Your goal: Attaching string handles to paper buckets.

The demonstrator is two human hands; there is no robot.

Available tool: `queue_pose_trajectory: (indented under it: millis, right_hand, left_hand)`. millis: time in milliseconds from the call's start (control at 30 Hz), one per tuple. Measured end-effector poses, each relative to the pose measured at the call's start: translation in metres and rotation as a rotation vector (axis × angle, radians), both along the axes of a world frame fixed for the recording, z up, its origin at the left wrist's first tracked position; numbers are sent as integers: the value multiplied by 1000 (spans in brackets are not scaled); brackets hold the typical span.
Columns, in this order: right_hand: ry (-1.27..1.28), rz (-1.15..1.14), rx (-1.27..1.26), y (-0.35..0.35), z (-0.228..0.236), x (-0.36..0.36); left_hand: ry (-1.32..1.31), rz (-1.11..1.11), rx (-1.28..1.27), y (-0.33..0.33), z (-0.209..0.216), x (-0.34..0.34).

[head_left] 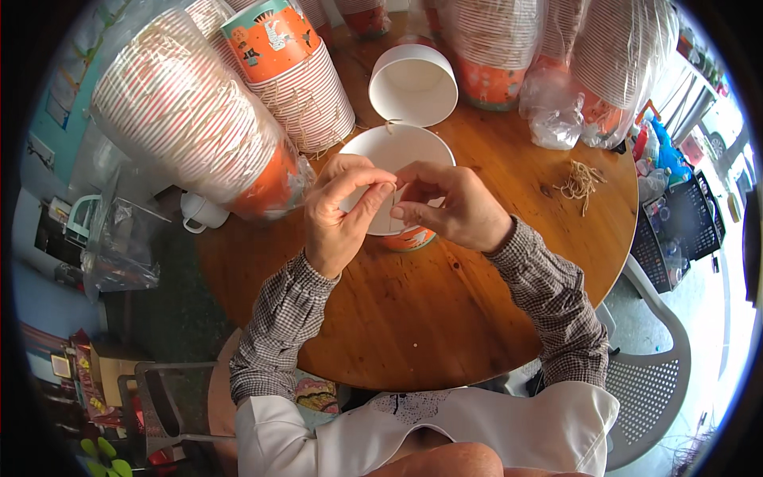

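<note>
My left hand [340,211] and my right hand [462,205] meet above a white-lined paper bucket [405,143] with an orange printed outside. Thumbs and forefingers on both hands are pinched together, nearly touching, around a thin piece of twine [393,205]. Much of the strand is hidden by the fingers. A second paper bucket [413,86] lies tipped just behind the first, its white inside facing me. Off to the right, a loose bunch of twine [582,188] rests on the round wooden table [445,318].
A bagged stack of paper buckets [187,111] leans at the left, beside an unbagged stack [298,95] with twine strands. More bagged stacks [493,48] line the back right. A white mug [203,212] sits at the left edge; a grey chair [652,374] stands at the right.
</note>
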State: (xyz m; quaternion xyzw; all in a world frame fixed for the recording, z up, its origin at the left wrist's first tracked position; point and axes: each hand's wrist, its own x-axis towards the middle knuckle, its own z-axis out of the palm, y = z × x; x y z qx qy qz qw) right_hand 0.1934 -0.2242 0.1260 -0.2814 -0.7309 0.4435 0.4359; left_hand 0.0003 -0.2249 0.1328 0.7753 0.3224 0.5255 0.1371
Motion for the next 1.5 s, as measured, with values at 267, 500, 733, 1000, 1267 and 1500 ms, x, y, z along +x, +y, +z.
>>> queue_pose_trajectory:
  millis: [267,500,733,1000,1267,1500]
  right_hand:
    - [144,-123,6,39,-16,-31]
    - [52,-193,142,48,-7,-37]
    - [126,-343,373,61,-11,-24]
    - [-23,-310,598,60,-6,-23]
    - [-25,-314,482,67,-11,-21]
    - [-27,-184,144,69,8,4]
  left_hand:
    - [-277,-87,-297,16,-12,-10]
    - [-67,-23,-483,33,-9,-16]
    - [-190,-56,-598,64,-3,-12]
    - [57,-55,-533,64,5,-20]
    - [34,-292,-572,58,5,-18]
    - [-212,-260,-609,55,3,-17]
